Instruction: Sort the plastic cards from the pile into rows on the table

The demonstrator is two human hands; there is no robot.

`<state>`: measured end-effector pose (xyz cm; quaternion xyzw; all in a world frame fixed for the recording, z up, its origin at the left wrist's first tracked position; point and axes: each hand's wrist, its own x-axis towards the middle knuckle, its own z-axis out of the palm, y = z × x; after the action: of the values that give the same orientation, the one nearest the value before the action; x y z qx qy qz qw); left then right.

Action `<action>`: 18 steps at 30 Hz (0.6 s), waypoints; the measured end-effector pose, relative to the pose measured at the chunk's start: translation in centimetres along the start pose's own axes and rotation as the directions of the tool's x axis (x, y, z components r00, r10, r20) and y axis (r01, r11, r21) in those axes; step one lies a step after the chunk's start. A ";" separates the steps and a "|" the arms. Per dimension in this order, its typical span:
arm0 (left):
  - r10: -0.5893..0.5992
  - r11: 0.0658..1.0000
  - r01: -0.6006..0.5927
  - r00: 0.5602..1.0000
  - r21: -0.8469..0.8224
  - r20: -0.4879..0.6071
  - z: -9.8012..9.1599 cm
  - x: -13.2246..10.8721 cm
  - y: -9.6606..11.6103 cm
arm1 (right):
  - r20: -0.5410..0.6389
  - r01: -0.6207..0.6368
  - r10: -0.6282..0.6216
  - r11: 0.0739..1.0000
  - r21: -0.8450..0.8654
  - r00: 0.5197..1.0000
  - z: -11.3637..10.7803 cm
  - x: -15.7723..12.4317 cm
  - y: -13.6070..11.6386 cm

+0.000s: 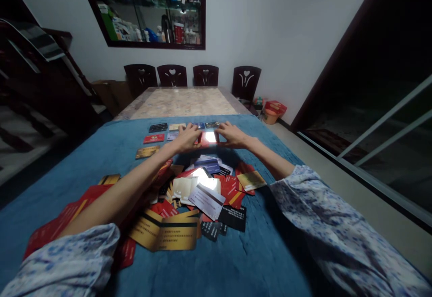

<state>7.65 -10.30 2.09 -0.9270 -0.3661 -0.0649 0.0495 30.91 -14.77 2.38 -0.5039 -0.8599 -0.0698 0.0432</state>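
Observation:
Both hands reach forward over the blue cloth, with one red card [204, 138] between them that carries a bright glare. My left hand [188, 138] has its fingertips on the card's left edge, and my right hand [231, 135] grips its right edge. Behind and to the left lie cards in rows: a black card [158, 128], a red card [154, 138] and a gold card [147, 151]. Nearer to me is a loose, overlapping heap of cards, with a silver card [207, 201] on top and gold cards [177, 233] at its front.
The blue cloth [263, 261] covers the near part of a long table [189, 101]. Dark chairs [172, 75] stand at its far end. A red and orange bucket [272, 111] is on the floor at the right. Glass shelves hang on the wall.

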 end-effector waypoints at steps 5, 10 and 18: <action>-0.034 0.999 0.033 0.999 0.040 0.019 -0.1 0.3 -1.8 | 0.025 -0.006 0.006 1.000 0.010 1.000 -0.1 2.6 0.1; -0.086 0.994 0.082 0.995 0.077 0.047 -0.1 0.8 -3.1 | 0.048 -0.022 0.022 1.000 0.000 0.999 0.3 5.2 0.3; -0.136 0.986 0.128 0.988 0.102 0.070 0.8 2.2 -5.1 | 0.103 -0.078 0.080 0.997 -0.022 0.991 0.9 8.2 0.0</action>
<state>5.81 -4.98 1.90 -0.8990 -0.4311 -0.0145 0.0761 26.93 -7.55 2.70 -0.5407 -0.8397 -0.0493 -0.0035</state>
